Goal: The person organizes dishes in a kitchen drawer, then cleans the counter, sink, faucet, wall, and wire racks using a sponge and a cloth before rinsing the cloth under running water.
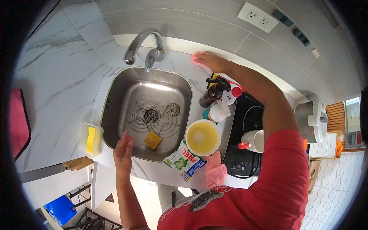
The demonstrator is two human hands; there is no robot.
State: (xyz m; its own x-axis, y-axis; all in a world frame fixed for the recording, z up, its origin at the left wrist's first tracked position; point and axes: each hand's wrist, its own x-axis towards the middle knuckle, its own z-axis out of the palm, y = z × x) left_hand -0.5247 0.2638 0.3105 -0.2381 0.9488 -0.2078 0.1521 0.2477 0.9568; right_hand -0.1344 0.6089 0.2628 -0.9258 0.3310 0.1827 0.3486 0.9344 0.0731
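Observation:
My right hand [211,61] reaches to the counter behind the sink, its fingers over a bright pink cloth [197,58] by the wall; the hand covers much of it and is slightly blurred. Over the sink's front left rim hangs my left hand [123,150], fingers extended and holding nothing I can see. Inside the steel sink [109,130], a yellow sponge [153,140] lies near a wire rack [134,119]. The chrome faucet [143,40] stands behind the basin. A bowl of yellowish liquid [203,137] sits at the sink's right.
A detergent packet [184,161] and another pink cloth [215,172] lie at the front edge. A dark spray bottle [210,96] and white bottles [219,112] stand below my right forearm. A white mug [253,141] rests on the black cooktop [239,159]. Left: a sponge holder [97,141].

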